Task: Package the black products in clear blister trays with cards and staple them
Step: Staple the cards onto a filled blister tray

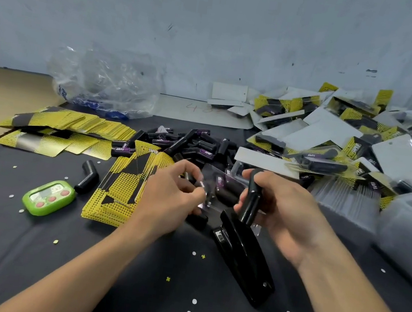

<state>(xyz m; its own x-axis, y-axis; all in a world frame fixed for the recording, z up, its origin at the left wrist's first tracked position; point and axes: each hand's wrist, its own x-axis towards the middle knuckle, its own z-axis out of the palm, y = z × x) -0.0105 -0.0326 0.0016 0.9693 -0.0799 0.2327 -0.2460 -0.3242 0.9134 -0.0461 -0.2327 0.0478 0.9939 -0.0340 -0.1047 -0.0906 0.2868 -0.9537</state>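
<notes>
Pinching clear blister tray rim: left hand. Right hand wraps black product just above stapler. Tray likely light, flexy, slippery; grip rim.

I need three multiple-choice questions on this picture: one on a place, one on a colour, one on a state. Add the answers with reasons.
1. Where does the timer lie? A) left of the stapler B) right of it C) on it
2. What colour is the timer's case? A) red B) green C) blue
3. What does the right hand do? A) lies flat B) grips a black product C) holds nothing
1 A: it sits left of the stapler. 2 B: the case is green. 3 B: it wraps round the product.
</notes>
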